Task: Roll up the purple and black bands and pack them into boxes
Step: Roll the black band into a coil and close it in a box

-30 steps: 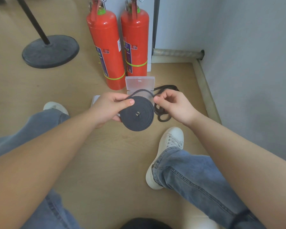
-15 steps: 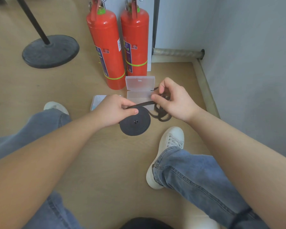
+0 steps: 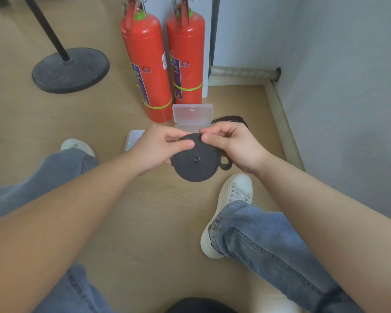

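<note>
A flat coil of black band (image 3: 198,162) is held above the wooden floor between both hands. My left hand (image 3: 157,147) grips the coil's left edge, thumb across its face. My right hand (image 3: 231,144) pinches the band at the coil's top rim. The loose tail of the band (image 3: 231,119) loops on the floor behind my right hand. An open clear plastic box (image 3: 192,114) stands just beyond the hands, its base partly hidden by them. A second clear box (image 3: 134,137) lies left of it, half hidden by my left hand. No purple band is visible.
Two red fire extinguishers (image 3: 149,64) stand right behind the boxes. A black round stand base (image 3: 70,70) lies far left. A grey wall (image 3: 348,86) and skirting run along the right. My white shoes (image 3: 230,208) and jeans-clad legs flank the floor space below the hands.
The coil has turned and risen back to face the camera. My right hand has brought the band from the side up onto the coil's top rim, and the coil looks larger.
</note>
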A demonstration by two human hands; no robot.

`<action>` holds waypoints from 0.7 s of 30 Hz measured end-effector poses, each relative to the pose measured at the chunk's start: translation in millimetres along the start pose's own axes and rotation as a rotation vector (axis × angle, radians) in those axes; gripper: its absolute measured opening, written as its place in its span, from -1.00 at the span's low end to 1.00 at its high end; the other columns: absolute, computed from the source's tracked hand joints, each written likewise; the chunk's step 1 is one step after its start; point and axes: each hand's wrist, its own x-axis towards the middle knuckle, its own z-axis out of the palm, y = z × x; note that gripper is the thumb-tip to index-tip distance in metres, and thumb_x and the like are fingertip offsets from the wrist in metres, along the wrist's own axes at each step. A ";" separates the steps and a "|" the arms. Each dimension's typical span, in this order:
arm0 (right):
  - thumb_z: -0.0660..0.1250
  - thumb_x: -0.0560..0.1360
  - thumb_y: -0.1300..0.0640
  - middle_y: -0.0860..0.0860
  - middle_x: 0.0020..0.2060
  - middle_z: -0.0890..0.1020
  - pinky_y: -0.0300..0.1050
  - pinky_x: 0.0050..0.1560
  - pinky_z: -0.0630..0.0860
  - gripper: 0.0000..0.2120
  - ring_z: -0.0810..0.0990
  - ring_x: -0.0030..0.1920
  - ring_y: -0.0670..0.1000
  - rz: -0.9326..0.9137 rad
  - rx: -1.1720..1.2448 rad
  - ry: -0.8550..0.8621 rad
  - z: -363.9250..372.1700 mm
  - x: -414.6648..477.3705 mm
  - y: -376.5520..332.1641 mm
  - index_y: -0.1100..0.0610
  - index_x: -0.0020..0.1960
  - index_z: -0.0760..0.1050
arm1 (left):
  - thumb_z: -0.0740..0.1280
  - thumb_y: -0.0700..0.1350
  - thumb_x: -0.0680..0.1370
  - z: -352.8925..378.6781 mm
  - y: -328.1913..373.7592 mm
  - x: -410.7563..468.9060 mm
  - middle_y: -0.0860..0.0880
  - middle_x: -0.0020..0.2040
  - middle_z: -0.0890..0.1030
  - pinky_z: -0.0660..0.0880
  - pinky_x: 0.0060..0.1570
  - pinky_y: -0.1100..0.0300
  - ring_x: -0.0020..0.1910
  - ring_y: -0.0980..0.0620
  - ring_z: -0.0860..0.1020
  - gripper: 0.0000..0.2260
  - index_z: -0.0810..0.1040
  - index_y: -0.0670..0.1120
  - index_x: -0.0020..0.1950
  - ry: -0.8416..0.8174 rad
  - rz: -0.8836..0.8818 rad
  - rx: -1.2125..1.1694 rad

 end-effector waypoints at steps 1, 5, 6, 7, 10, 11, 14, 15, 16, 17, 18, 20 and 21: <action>0.46 0.53 0.27 0.02 -0.17 0.76 -0.18 -0.17 0.61 -0.90 0.73 -0.16 -0.02 0.012 0.050 0.013 -0.5 0.6 0.0 0.08 -0.07 0.69 | 0.42 -0.17 0.57 0.0 1.0 0.1 0.06 -0.10 0.75 0.63 -0.25 0.19 -0.10 0.11 0.72 -0.84 0.69 0.09 0.05 0.007 -0.009 -0.034; 0.46 0.54 0.26 0.05 -0.21 0.73 -0.25 -0.25 0.57 -0.91 0.70 -0.24 -0.06 -0.017 -0.031 0.093 2.0 4.0 2.8 0.09 -0.09 0.66 | 0.42 -0.15 0.57 0.4 1.3 5.3 0.02 -0.08 0.75 0.67 -0.13 0.11 -0.10 0.10 0.71 -0.88 0.69 0.05 0.03 -0.010 -0.076 -0.084; 0.45 0.55 0.26 0.05 -0.22 0.72 -0.29 -0.29 0.55 -0.91 0.69 -0.28 -0.10 -0.022 -0.042 0.103 3.0 4.7 2.9 0.10 -0.09 0.65 | 0.43 -0.14 0.56 0.1 0.6 7.5 0.02 -0.07 0.75 0.66 -0.08 0.08 -0.09 0.10 0.71 -0.89 0.70 0.04 0.04 -0.007 -0.094 -0.093; 0.44 0.55 0.27 0.05 -0.23 0.70 -0.32 -0.33 0.52 -0.90 0.67 -0.32 -0.12 -0.022 -0.050 0.104 4.0 5.3 3.0 0.10 -0.09 0.64 | 0.44 -0.13 0.55 0.0 -0.2 9.7 0.04 -0.08 0.75 0.65 -0.04 0.06 -0.08 0.09 0.71 -0.89 0.70 0.03 0.05 -0.001 -0.111 -0.101; 0.43 0.56 0.27 0.05 -0.26 0.67 -0.36 -0.38 0.48 -0.88 0.62 -0.38 -0.16 -0.008 -0.088 0.090 5.1 9.6 6.4 0.09 -0.10 0.62 | 0.48 -0.16 0.51 0.9 -2.6 14.5 0.23 -0.20 0.72 0.62 0.05 0.03 -0.12 0.11 0.71 -0.89 0.69 -0.01 0.01 0.024 -0.186 -0.183; 0.43 0.56 0.27 0.04 -0.26 0.67 -0.36 -0.37 0.47 -0.87 0.61 -0.38 -0.17 0.000 -0.101 0.088 5.5 11.2 7.0 0.08 -0.11 0.62 | 0.49 -0.18 0.50 1.3 -3.2 16.0 0.29 -0.24 0.70 0.61 0.06 0.04 -0.15 0.11 0.71 -0.89 0.69 -0.03 0.00 0.029 -0.210 -0.217; 0.45 0.55 0.26 0.01 -0.19 0.67 -0.30 -0.27 0.54 -0.86 0.64 -0.29 -0.13 0.017 -0.176 0.040 3.9 19.5 9.8 0.04 -0.07 0.59 | 0.49 -0.21 0.49 1.2 -4.9 24.3 0.26 -0.30 0.69 0.60 -0.07 0.12 -0.22 0.14 0.71 -0.91 0.66 -0.04 -0.06 0.043 -0.253 -0.268; 0.46 0.54 0.28 -0.01 -0.17 0.68 -0.28 -0.24 0.56 -0.85 0.67 -0.26 -0.12 0.023 -0.196 0.020 3.4 22.2 10.5 0.05 -0.05 0.58 | 0.49 -0.21 0.49 0.3 -5.0 27.0 0.22 -0.30 0.70 0.59 -0.13 0.15 -0.22 0.14 0.71 -0.90 0.64 -0.02 -0.08 0.052 -0.262 -0.272; 0.46 0.53 0.30 -0.03 -0.18 0.68 -0.29 -0.23 0.56 -0.84 0.68 -0.25 -0.13 0.029 -0.205 0.012 2.8 25.1 11.0 0.05 -0.05 0.58 | 0.49 -0.20 0.49 -1.0 -5.3 29.9 0.17 -0.28 0.72 0.58 -0.17 0.17 -0.19 0.12 0.71 -0.89 0.63 0.00 -0.08 0.062 -0.270 -0.268; 0.46 0.53 0.32 -0.04 -0.19 0.68 -0.31 -0.24 0.56 -0.83 0.68 -0.26 -0.14 0.034 -0.203 0.016 2.3 28.3 11.8 0.06 -0.05 0.58 | 0.49 -0.17 0.50 -2.5 -5.8 32.1 0.13 -0.23 0.73 0.58 -0.17 0.18 -0.13 0.10 0.71 -0.89 0.64 0.02 -0.06 0.063 -0.269 -0.239; 0.46 0.52 0.33 -0.04 -0.21 0.69 -0.32 -0.24 0.55 -0.83 0.68 -0.26 -0.15 0.036 -0.201 0.027 2.0 31.5 12.6 0.07 -0.07 0.59 | 0.49 -0.13 0.51 -4.8 -6.7 34.4 0.12 -0.17 0.73 0.58 -0.15 0.18 -0.07 0.11 0.70 -0.89 0.66 0.05 -0.01 0.059 -0.252 -0.182; 0.48 0.51 0.32 -0.03 -0.22 0.70 -0.30 -0.21 0.54 -0.82 0.67 -0.24 -0.14 0.034 -0.205 0.047 1.6 37.5 15.2 0.06 -0.09 0.60 | 0.49 -0.04 0.51 -9.2 -6.9 38.6 0.19 -0.05 0.68 0.59 -0.05 0.15 0.01 0.17 0.66 -0.81 0.66 0.14 0.11 0.033 -0.200 -0.031; 0.49 0.50 0.32 -0.02 -0.21 0.71 -0.29 -0.18 0.55 -0.82 0.68 -0.22 -0.12 0.029 -0.209 0.049 1.5 40.8 17.4 0.05 -0.09 0.61 | 0.49 -0.02 0.51 -11.3 -6.5 41.4 0.19 -0.03 0.68 0.61 -0.01 0.11 0.03 0.17 0.66 -0.79 0.66 0.15 0.14 0.016 -0.187 0.021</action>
